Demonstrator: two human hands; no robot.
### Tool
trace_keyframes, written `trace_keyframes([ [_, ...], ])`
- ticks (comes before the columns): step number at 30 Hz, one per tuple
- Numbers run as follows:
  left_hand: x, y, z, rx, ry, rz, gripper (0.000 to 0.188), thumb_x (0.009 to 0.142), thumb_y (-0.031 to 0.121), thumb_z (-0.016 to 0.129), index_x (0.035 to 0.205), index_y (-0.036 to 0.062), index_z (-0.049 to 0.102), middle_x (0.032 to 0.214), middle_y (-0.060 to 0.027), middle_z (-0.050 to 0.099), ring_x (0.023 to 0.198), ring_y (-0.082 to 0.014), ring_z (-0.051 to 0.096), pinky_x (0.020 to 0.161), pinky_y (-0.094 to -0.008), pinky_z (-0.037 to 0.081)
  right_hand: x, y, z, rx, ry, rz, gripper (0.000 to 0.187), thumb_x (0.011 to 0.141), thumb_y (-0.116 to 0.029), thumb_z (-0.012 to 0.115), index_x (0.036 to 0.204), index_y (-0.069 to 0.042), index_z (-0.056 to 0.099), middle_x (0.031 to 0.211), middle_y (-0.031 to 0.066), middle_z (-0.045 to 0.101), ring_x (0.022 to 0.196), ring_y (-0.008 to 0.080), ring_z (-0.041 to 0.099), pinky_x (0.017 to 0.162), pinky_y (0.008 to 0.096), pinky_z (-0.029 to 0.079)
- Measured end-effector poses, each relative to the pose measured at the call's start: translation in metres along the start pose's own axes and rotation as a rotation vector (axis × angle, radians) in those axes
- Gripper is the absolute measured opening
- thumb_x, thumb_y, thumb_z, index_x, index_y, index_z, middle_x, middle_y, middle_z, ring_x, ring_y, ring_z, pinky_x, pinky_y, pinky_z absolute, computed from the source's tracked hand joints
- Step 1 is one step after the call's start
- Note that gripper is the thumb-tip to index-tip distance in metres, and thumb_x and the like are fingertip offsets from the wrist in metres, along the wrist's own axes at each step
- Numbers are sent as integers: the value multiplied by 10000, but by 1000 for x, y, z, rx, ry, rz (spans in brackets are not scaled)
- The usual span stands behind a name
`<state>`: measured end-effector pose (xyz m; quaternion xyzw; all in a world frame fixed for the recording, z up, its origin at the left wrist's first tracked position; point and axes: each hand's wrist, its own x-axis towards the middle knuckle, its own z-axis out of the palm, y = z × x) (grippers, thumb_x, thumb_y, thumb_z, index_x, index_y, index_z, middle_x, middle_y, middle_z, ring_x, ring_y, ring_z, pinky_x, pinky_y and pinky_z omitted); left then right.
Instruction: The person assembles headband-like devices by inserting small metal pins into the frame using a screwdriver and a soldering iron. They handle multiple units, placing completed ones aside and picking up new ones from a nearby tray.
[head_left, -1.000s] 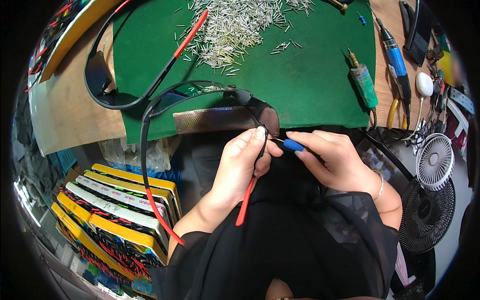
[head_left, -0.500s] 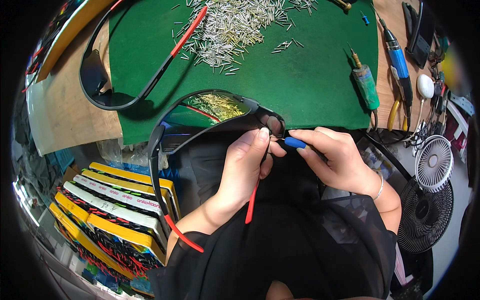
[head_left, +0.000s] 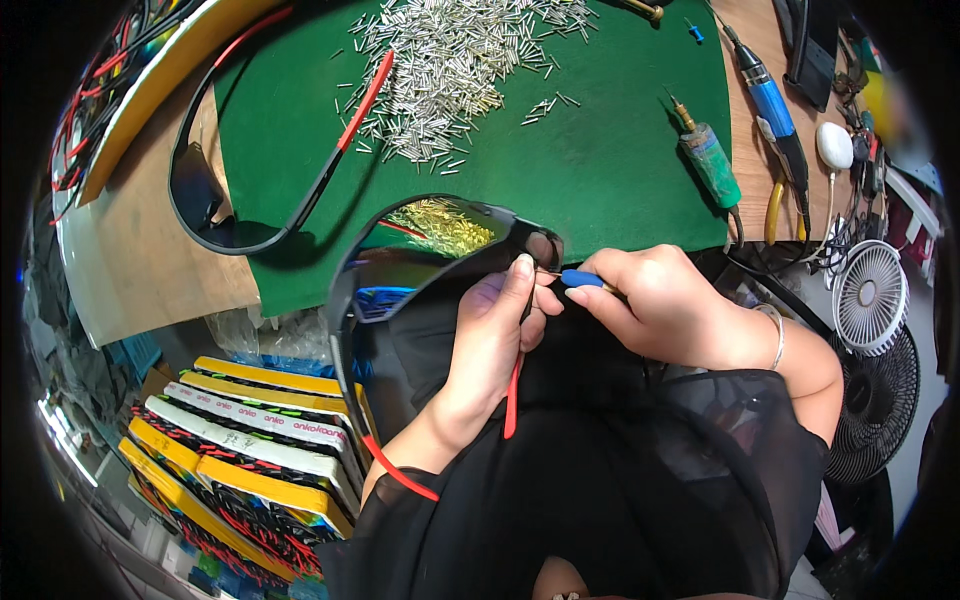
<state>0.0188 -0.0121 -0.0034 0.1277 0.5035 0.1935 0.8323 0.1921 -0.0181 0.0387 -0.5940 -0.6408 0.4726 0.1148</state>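
Note:
My left hand (head_left: 497,325) is closed on a pair of black sunglasses (head_left: 345,330) with a mirrored lens and red temple tips. Thumb and fingers pinch the frame near its right hinge; one temple hangs down past the palm, the other stretches toward the left forearm. Between my right thumb and fingers is a slim tool with a blue grip (head_left: 581,280). Its thin metal tip points left and meets the sunglasses by the left thumb; the exact contact is too small to make out. My right hand (head_left: 668,305) is closed around the grip.
Heaped metal pins (head_left: 440,75) lie on a green mat (head_left: 600,190) beside a second pair of sunglasses (head_left: 235,245). A green-handled tool (head_left: 709,165), a blue electric screwdriver (head_left: 768,105) and cables are at right. Boxes of glasses (head_left: 240,440) stand lower left, fans (head_left: 870,300) at right.
The view has shifted slightly, so the mat and its contents sit lower and further left. My right wrist has turned a little and its forearm is further right. Both grips are unchanged.

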Motion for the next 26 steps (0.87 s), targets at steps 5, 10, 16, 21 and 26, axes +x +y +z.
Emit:
trace_keyframes([
  [5, -2, 3, 7, -40, 73, -9, 315, 912, 329, 458, 803, 41, 522, 566, 15, 454, 407, -42, 316, 392, -176, 238, -6, 2, 13, -422, 124, -232, 164, 772, -153, 592, 725, -20, 508, 602, 115, 514, 555, 275, 562, 492, 335, 461],
  [10, 0, -1, 2, -43, 32, 4, 301, 914, 325, 456, 829, 43, 519, 604, 16, 470, 402, -43, 310, 393, -179, 242, -2, 8, 14, -402, 169, -306, 177, 776, -190, 584, 814, -19, 555, 597, 75, 510, 543, 243, 552, 475, 304, 448],
  [16, 1, -1, 1, -54, 20, 7, 340, 918, 329, 447, 814, 20, 544, 611, -1, 504, 424, -35, 347, 402, -170, 267, 18, -7, -16, 528, -384, 535, 326, 875, -256, 485, 697, 0, 578, 564, 51, 592, 471, 99, 476, 440, 271, 370],
  [21, 2, 0, 3, -73, 38, -2, 305, 897, 343, 483, 827, 49, 526, 600, 14, 476, 397, -43, 311, 383, -175, 252, 1, 3, 9, -468, 33, -234, 173, 771, -181, 517, 703, -23, 533, 537, 35, 488, 465, 153, 512, 400, 254, 396],
  [26, 4, -3, -3, -90, -14, 5, 300, 895, 333, 489, 815, 48, 538, 596, 9, 489, 393, -42, 317, 374, -175, 250, -1, 8, 10, -832, 197, -544, 304, 663, -173, 538, 913, -4, 575, 598, -18, 437, 479, 84, 477, 365, 204, 365],
])
